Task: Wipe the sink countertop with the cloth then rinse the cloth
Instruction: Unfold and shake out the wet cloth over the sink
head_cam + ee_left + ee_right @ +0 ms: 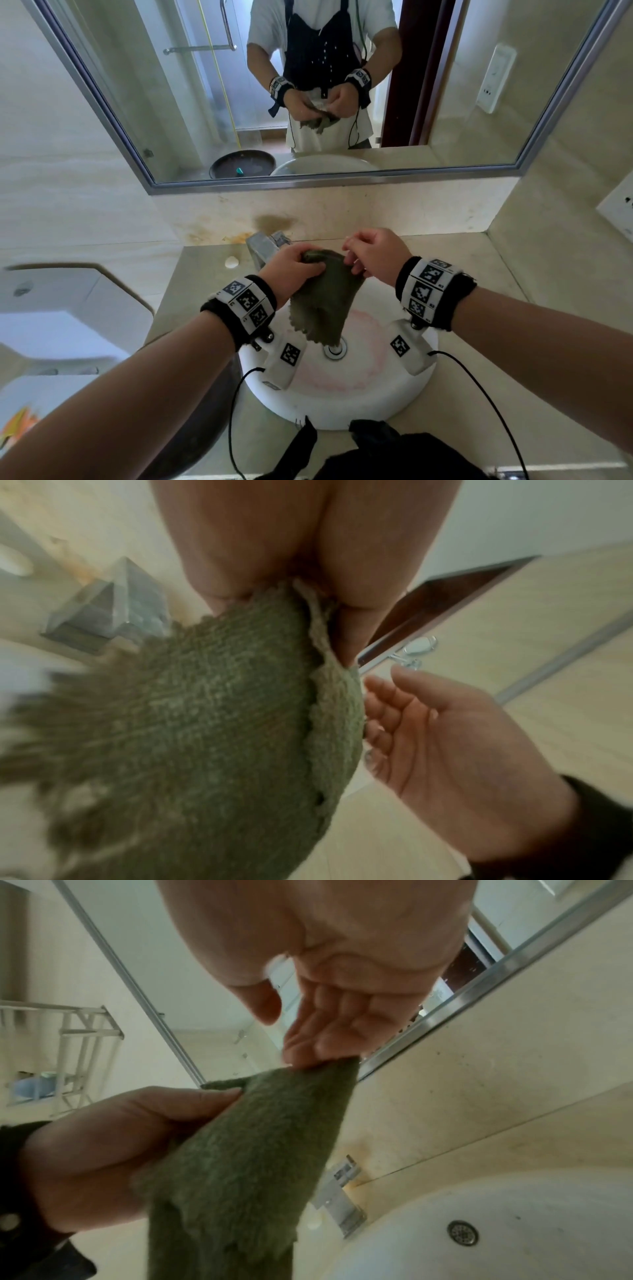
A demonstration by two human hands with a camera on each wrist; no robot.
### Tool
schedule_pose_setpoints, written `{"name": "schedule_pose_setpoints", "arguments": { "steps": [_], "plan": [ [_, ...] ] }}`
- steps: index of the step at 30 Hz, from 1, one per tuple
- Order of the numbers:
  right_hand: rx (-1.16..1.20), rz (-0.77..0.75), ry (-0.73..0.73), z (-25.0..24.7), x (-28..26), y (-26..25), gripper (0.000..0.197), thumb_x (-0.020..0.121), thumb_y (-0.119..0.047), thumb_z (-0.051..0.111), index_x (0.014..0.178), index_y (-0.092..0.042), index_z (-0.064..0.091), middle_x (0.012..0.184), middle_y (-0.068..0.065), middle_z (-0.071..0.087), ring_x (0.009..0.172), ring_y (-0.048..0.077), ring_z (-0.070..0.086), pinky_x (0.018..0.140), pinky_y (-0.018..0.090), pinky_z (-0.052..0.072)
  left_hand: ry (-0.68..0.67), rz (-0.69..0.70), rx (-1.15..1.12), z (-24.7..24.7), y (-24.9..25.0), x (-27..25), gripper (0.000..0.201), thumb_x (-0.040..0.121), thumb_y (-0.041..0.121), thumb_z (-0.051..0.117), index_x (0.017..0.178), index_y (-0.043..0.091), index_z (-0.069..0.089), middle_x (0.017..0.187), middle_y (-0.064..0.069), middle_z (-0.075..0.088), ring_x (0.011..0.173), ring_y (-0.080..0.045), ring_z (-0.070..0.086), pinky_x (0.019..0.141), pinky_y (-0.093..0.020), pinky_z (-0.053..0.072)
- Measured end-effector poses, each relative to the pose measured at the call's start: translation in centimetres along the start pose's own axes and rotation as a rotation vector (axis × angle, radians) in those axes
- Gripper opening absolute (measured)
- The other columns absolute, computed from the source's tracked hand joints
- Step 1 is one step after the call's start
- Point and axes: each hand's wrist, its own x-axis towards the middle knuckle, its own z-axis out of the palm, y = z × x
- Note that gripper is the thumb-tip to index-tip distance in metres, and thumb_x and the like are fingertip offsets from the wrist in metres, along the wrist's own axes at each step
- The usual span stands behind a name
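Observation:
A green cloth point(322, 301) hangs over the white sink basin point(342, 407), its ragged lower edge just above the drain point(335, 349). My left hand point(294, 267) grips the cloth's upper left part, with the thumb and fingers pinching the cloth point(205, 723) in the left wrist view. My right hand point(370, 255) is at the upper right edge. In the right wrist view its fingertips point(308, 1053) touch the top corner of the cloth point(257, 1150) while the thumb stands apart. No water is visible from the square metal faucet point(263, 245).
The beige countertop point(462, 260) surrounds the basin, with a small white object point(231, 262) left of the faucet. A mirror point(445, 102) hangs on the wall behind. A dark round tub point(198, 411) sits low on the left, and black fabric point(376, 445) lies at the front edge.

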Motion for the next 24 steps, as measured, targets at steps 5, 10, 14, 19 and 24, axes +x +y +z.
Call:
{"name": "schedule_pose_setpoints", "arguments": {
  "steps": [5, 10, 14, 19, 24],
  "plan": [
    [0.101, 0.140, -0.282, 0.6, 0.1, 1.7, 0.070, 0.072, -0.058, 0.069, 0.124, -0.017, 0.050, 0.119, 0.004, 0.059, 0.112, 0.023, 0.057, 0.098, 0.038, 0.049, 0.045, -0.018, -0.121, -1.3, -0.2, -0.6, 0.015, 0.089, 0.012, 0.065, 0.103, 0.013, 0.065, 0.104, -0.018, 0.069, 0.099, -0.035, 0.067, 0.089, -0.049, 0.055],
    [0.306, 0.101, -0.229, 2.1, -0.5, 1.9, 0.028, 0.083, -0.028, 0.072, 0.106, -0.013, 0.064, 0.110, 0.013, 0.068, 0.104, 0.028, 0.066, 0.094, 0.045, 0.054, 0.079, 0.011, -0.196, -2.9, -0.2, -0.9, 0.016, 0.092, 0.013, 0.062, 0.106, 0.006, 0.064, 0.103, -0.021, 0.068, 0.092, -0.033, 0.066, 0.086, -0.045, 0.056],
    [0.403, 0.104, -0.150, 3.7, -1.5, 0.3, 0.027, 0.092, -0.037, 0.058, 0.103, -0.012, 0.062, 0.108, 0.014, 0.068, 0.101, 0.025, 0.067, 0.088, 0.043, 0.056, 0.119, 0.065, -0.130, -4.3, -1.2, -1.3, 0.012, 0.091, 0.020, 0.064, 0.097, 0.009, 0.067, 0.094, -0.018, 0.070, 0.086, -0.032, 0.067, 0.083, -0.044, 0.057],
    [0.446, 0.148, -0.153, 5.6, -2.3, -1.4, 0.056, 0.071, -0.057, 0.065, 0.104, -0.012, 0.061, 0.110, 0.016, 0.068, 0.102, 0.031, 0.067, 0.088, 0.049, 0.055, 0.186, 0.150, -0.017, -5.6, -2.1, -2.0, 0.025, 0.093, 0.031, 0.060, 0.095, 0.007, 0.068, 0.088, -0.014, 0.071, 0.080, -0.029, 0.068, 0.080, -0.044, 0.058],
    [0.572, 0.206, -0.219, 7.0, -2.8, -1.9, 0.019, 0.094, -0.025, 0.057, 0.109, -0.014, 0.058, 0.110, 0.013, 0.066, 0.103, 0.029, 0.065, 0.087, 0.050, 0.055, 0.181, 0.076, -0.137, -7.1, -3.0, -2.4, 0.023, 0.099, 0.029, 0.051, 0.097, 0.010, 0.064, 0.092, -0.018, 0.067, 0.080, -0.028, 0.065, 0.078, -0.044, 0.057]
  ]
}}
